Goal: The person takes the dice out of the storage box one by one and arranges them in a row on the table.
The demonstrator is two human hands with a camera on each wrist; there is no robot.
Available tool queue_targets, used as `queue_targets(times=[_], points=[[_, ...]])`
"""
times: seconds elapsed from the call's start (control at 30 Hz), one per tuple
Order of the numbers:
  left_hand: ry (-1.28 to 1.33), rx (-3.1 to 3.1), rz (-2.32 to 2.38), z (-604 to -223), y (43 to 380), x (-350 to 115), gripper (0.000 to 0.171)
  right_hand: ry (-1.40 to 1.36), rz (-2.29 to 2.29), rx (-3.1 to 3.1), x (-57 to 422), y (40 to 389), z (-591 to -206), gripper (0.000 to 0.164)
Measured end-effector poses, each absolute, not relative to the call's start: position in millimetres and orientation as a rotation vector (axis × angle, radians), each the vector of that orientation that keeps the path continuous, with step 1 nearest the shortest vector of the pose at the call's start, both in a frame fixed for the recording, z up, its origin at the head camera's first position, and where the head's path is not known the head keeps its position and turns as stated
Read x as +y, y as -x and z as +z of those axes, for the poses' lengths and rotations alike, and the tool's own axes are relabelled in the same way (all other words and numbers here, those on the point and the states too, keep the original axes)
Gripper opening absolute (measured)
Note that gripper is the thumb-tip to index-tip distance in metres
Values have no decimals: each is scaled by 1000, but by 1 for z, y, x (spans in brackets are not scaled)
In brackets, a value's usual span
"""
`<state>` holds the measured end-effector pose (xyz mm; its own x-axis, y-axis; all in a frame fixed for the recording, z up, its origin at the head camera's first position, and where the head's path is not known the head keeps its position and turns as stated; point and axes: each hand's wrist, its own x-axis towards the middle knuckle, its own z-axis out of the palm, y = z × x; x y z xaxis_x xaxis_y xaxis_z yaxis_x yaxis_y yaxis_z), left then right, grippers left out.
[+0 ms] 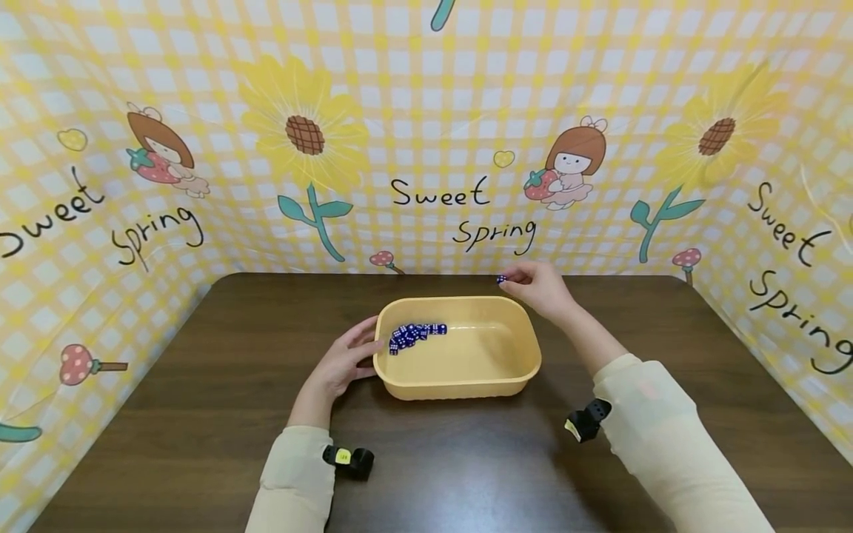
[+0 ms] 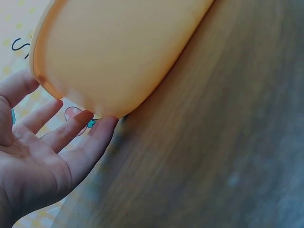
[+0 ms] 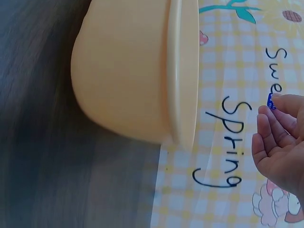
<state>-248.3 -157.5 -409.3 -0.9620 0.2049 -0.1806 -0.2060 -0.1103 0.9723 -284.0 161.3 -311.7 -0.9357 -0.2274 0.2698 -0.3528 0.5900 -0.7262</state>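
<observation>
A yellow plastic basin (image 1: 493, 348) rests on the table. Several blue dice (image 1: 409, 337) with white pips lie clustered inside, toward its left end. Against the basin's left end rests my left hand (image 1: 343, 363); in the left wrist view its spread, mostly straight fingers (image 2: 71, 130) touch the outer wall and rim. My right hand (image 1: 536, 289) is raised beyond the basin's far right corner. It pinches a single blue die (image 1: 501, 280) between thumb and fingertips, also visible in the right wrist view as a small blue die (image 3: 270, 101).
The dark wooden table (image 1: 220, 355) runs back to a yellow-and-white checked cloth (image 1: 426, 111) printed with sunflowers and lettering, which hangs behind and on both sides. Each forearm wears a black wrist camera (image 1: 588, 420).
</observation>
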Motion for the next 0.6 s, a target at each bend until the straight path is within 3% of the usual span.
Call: queue_targets(times=[0.6], points=[[21,1882,2161,-410,249,-157,54,-384,1195,-2660,211,275,-318,19]])
